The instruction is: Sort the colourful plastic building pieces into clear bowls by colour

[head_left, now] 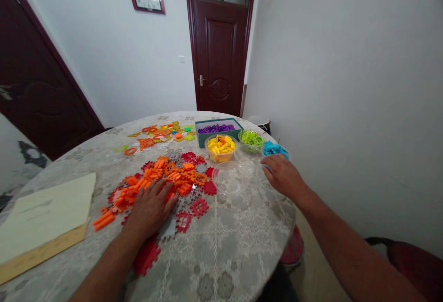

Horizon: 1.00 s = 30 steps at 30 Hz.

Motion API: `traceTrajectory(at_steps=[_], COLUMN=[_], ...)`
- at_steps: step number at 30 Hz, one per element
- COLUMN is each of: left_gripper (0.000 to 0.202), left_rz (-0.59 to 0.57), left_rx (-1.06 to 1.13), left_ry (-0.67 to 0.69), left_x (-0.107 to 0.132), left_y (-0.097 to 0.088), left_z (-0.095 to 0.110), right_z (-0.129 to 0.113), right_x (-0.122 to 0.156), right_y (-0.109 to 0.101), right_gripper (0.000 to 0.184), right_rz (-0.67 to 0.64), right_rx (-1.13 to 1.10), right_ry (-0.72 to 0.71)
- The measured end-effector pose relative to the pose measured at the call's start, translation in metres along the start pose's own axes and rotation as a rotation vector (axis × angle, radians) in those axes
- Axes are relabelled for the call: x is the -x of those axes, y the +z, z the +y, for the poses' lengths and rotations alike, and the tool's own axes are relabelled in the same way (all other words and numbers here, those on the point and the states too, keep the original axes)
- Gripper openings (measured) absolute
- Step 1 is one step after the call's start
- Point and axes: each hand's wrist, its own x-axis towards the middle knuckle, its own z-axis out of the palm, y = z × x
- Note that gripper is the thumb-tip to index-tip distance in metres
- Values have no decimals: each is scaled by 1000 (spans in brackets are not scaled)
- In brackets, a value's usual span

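My left hand (152, 205) lies palm down on a heap of orange plastic building pieces (138, 189), fingers stretched and slightly apart. Red gear-shaped pieces (199, 207) and grey ones (168, 228) spread around and under it. My right hand (285, 176) is closed in a pinch above a clear plastic bowl (265, 183) at the table's right side. A bit of something small and grey shows at its fingertips; its exact shape is hidden. Just beyond that hand stands a bowl of blue pieces (275, 148). Another clear bowl (228, 179) sits between my hands.
Behind are a bowl of yellow pieces (220, 147), a bowl of green pieces (251, 138) and a box (201, 140) of purple pieces. Mixed orange and yellow pieces (159, 133) lie at the back left. Paper sheets (48, 214) rest on the left of the round table (238, 256).
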Motion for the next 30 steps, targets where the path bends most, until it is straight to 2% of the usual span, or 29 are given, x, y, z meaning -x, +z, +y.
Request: traceTrajectory(at_steps=[3,7,10,12,15,17,20,30], left_gripper=[51,45,41,42,42,40,38,33], left_rz=[74,256,365,320,154,86,78,131], left_rx=[29,129,183,180,146,142,176,206], left_ry=[14,35,8,14,16,-3,1,-44], left_x=[-1,-2,3,10,21,24,23,20], left_y=[-14,-32,-32,-24,-8,-1,1,-7], left_z=[12,31,38,37,34,32,29,16], right_z=[-23,-49,-62,-67,-69,-68,-68,-71], right_x=[-25,-72,-106,-123,-140,-148,-155,-164], right_y=[-4,-10,-6,2,18,28,38,50], right_gripper=[24,29,31,31,31,32,31,27], right_rz=[-38,-131,-247,-312,-361,-390,-428,-455], right_rx=[-42,-14,82,132,159,178,209,299], right_ry=[-51,-80,-67,-71,-89,-95,-113,-253])
